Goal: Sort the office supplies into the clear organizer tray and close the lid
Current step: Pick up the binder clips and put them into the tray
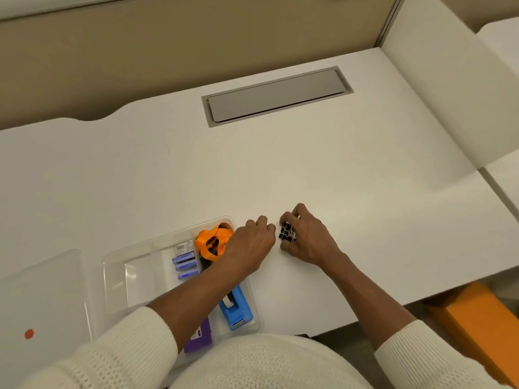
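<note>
Head view, single frame.

Counter [337, 169]: white, matte, with a grey cable-port cover [276, 95] recessed near the far edge. A beige partition panel [168, 51] stands behind it.

Clear organizer tray [118, 265]: open, at the near left of the counter, partly crossed by the left forearm. Contents visible: an orange lanyard [211, 240] bunched in the far right corner; three blue staple boxes [186, 266] side by side just left of it, with a white-labelled box at their far end; a blue tape dispenser [236, 311] along the right wall near the front; a purple box [200, 336] at the front, partly hidden by the sleeve. The left part of the tray holds nothing that can be made out.

Lid [42, 293]: clear, lying flat on the counter just left of the tray, off the tray, with an orange-red dot sticker [29, 334] near its front.

Black binder clips [288, 233]: a small cluster on the counter, to the right of the tray and outside it.

Right hand [310, 238]: fingers curled and closed around the binder clips, resting on the counter.

Left hand [250, 245]: loosely curled beside the clips, knuckles up; whether it grips anything cannot be told.

Both arms wear cream knit sleeves [134, 346]. An orange box [483, 318] sits below the counter edge at right.
</note>
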